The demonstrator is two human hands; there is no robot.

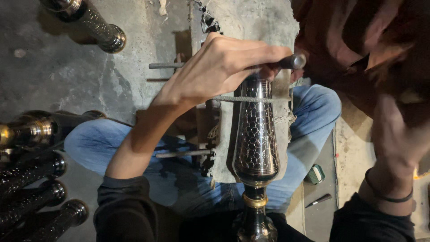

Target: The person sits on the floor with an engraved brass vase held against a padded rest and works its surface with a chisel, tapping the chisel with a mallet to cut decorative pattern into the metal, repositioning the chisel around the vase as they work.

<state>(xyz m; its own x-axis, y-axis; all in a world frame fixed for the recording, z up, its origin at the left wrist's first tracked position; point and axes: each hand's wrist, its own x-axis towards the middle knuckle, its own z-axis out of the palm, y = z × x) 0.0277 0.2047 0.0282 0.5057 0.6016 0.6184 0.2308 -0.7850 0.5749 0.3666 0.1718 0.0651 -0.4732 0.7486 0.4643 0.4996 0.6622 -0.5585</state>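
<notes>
My left hand is closed around a dark metal rod tool, pressing it on the narrow upper end of a black engraved metal vase with a scale pattern and a brass ring near its base. The vase lies lengthwise on a cloth-covered block between my knees in blue jeans. My right hand is at the right, blurred, with a dark band at the wrist; whether it holds anything cannot be told. A thin threaded rod sticks out to the left behind my left hand.
Several dark engraved metal pieces lie stacked at the lower left, and another lies at the top left on the concrete floor. A small green object and a dark pointed tool rest on the floor at the right.
</notes>
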